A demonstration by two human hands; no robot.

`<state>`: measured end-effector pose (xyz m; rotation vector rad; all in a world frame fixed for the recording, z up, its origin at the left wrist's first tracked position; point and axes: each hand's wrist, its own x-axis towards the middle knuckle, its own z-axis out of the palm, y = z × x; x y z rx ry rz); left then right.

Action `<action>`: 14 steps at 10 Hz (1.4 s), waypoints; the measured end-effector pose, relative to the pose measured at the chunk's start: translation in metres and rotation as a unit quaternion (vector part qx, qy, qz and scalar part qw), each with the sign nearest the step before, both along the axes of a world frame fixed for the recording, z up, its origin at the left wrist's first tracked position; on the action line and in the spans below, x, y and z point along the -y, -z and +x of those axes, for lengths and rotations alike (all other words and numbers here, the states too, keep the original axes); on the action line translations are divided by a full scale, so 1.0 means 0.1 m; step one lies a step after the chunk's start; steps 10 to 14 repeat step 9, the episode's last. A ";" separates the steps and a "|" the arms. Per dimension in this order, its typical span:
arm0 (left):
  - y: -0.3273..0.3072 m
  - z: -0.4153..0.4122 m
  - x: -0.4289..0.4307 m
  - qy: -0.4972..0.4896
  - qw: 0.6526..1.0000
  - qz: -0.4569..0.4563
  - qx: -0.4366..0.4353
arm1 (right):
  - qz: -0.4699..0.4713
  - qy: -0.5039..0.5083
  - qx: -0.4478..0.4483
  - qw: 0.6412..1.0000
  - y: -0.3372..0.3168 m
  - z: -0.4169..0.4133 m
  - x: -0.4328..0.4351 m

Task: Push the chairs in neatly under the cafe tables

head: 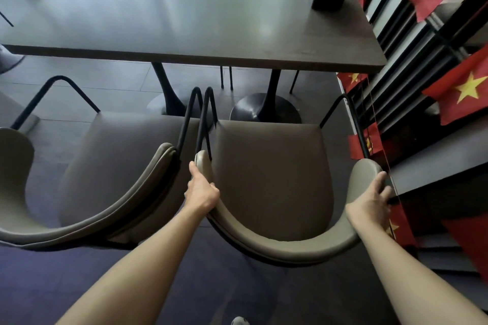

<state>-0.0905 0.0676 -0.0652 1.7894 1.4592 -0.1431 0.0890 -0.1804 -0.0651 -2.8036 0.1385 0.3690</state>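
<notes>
Chairs stand clear of the counter [184, 21]: our left hand [202, 190] and right hand [372, 199] clamp the right chair [269, 174]; left chair [111, 166] waits.

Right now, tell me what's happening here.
A person grips the curved backrest of the right-hand chair, left hand on one end and right hand on the other. Its seat is not yet under the dark cafe table. The neighbouring chair on the left also stands pulled out.
</notes>
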 end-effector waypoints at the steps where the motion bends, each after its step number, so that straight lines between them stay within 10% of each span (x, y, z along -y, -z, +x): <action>1: 0.01 -0.01 -0.01 -0.005 1.000 -0.002 -0.001 | -0.004 -0.004 -0.004 1.000 0.00 0.00 0.01; 14: -0.38 -0.31 -0.23 0.064 0.998 -0.007 0.002 | -0.024 -0.064 -0.066 0.995 -0.24 -0.36 -0.55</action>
